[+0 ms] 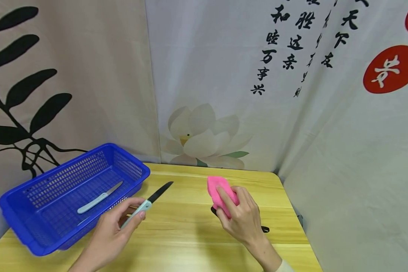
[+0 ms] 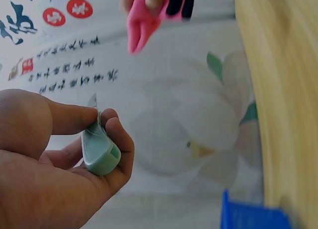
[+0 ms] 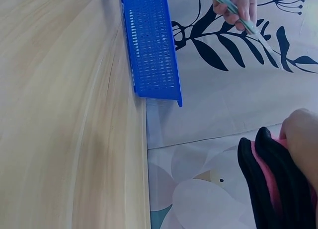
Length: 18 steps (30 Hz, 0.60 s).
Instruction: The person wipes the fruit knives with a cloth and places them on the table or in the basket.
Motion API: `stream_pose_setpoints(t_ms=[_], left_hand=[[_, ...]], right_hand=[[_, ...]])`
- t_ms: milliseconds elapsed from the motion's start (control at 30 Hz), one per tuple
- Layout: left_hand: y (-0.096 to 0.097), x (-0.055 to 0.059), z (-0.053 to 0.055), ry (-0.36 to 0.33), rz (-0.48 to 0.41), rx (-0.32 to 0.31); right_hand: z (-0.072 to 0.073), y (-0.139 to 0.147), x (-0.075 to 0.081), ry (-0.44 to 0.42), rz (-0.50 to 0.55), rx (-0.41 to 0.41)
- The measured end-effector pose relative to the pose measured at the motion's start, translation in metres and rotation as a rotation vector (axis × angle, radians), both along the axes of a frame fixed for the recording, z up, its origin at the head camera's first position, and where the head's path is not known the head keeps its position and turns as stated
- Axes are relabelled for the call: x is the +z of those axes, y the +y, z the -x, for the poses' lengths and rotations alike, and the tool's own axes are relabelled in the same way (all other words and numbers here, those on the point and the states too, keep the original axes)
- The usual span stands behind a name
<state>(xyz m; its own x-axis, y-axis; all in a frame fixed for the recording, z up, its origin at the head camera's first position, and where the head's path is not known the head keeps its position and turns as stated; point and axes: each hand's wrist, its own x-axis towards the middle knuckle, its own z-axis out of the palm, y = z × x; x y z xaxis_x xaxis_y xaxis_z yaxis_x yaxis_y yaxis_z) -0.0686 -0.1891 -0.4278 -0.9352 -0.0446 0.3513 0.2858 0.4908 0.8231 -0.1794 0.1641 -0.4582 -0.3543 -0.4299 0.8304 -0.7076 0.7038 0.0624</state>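
In the head view, my left hand [image 1: 110, 232] grips a small knife by its pale blue-green handle [image 1: 137, 213]. The knife's blade [image 1: 161, 190] points up and to the right, away from the fingers. The handle's butt end [image 2: 102, 157] shows in the left wrist view, with fingers and thumb around it. My right hand [image 1: 243, 217] holds a bunched pink cloth [image 1: 221, 187] above the table. Folded black edges [image 3: 271, 184] of the cloth stick out below the fingers in the right wrist view. Knife and cloth are well apart.
A blue plastic basket [image 1: 64, 166] with mesh sides stands on the left of the wooden table [image 1: 176, 234]. Inside it lies another knife [image 1: 95, 202] with a pale blue handle. A printed curtain [image 1: 204, 75] hangs right behind the table's far edge.
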Motion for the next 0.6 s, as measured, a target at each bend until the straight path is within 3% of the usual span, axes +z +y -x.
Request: stream_pose_setpoints(t_ms=[300,600], left_hand=[[-0.063,0.018,0.013,0.045,0.198,0.114],[-0.128,0.024,0.031,-0.078,0.382,0.134]], right_hand=[[-0.001,0.006,-0.004,0.000,0.000,-0.012],[-0.002,0.012,-0.007,-0.005,-0.002,-0.029]])
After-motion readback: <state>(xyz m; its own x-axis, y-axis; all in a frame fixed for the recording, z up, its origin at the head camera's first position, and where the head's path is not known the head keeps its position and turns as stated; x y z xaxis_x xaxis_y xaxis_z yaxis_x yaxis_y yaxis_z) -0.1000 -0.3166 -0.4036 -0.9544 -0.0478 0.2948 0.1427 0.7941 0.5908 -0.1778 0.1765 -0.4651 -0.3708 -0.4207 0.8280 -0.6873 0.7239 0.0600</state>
